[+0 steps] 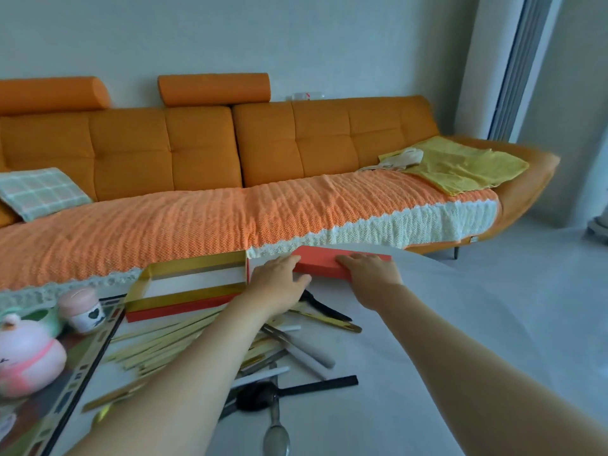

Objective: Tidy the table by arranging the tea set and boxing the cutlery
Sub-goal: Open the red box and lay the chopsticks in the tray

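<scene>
A flat red box lid lies at the far edge of the white table. My left hand holds its left end and my right hand grips its right end. To the left stands the open box base, red outside with gold inner walls and a white floor. A heap of cutlery lies under my left forearm: pale chopsticks, white-handled and black-handled pieces, a steel spoon. A pink teapot and a pink-lidded cup sit on a tray at the left.
The dark-rimmed tray covers the table's left part. An orange sofa with a knitted cover runs right behind the table. Grey floor lies to the right.
</scene>
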The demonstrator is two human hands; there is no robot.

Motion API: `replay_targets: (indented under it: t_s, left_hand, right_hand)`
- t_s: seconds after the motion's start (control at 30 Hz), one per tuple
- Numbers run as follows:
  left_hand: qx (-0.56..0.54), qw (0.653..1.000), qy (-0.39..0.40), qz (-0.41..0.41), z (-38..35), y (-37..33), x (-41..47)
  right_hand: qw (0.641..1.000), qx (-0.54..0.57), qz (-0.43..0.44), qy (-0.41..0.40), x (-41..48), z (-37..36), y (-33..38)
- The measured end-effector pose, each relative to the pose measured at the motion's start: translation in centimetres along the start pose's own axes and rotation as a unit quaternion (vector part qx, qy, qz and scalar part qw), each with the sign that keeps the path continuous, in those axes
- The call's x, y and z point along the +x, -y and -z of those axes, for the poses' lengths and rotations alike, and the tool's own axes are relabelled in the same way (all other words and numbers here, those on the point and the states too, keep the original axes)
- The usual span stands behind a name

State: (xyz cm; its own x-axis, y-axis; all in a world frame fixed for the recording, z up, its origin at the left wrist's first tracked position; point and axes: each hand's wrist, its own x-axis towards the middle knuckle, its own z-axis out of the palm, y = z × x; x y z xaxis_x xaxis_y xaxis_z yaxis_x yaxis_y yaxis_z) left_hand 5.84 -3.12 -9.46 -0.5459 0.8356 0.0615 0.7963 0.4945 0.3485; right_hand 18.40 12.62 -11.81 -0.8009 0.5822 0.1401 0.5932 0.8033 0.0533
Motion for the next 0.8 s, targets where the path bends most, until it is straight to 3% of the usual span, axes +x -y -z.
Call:
replay_targets:
  t_s: [0.27,0.43,0.57,0.7,0.8]
  left_hand:
    - [0.022,1.0,0.02,0.007,0.2,1.1,-0.1]
    - [0.004,0.997,-0.073,0.006,2.2,4.8,-1.7]
    - [0.041,0.989,-0.129,0.062,3.1,9.6,-3.5]
    - [0.045,0.985,-0.119,0.115,3.9,13.4,-6.4]
    - [0.08,0.983,-0.111,0.121,4.4,14.6,-8.0]
  right_hand:
    - [0.995,0.049,-0.003,0.086,0.0,0.4,0.6]
    - [0.991,0.102,0.002,0.087,0.3,2.0,3.9]
    - [0.98,0.172,0.09,0.044,0.9,3.3,8.9]
    - [0.963,0.186,0.182,0.074,0.8,4.1,14.5]
    - [0.962,0.155,0.203,0.095,0.6,3.8,17.5]
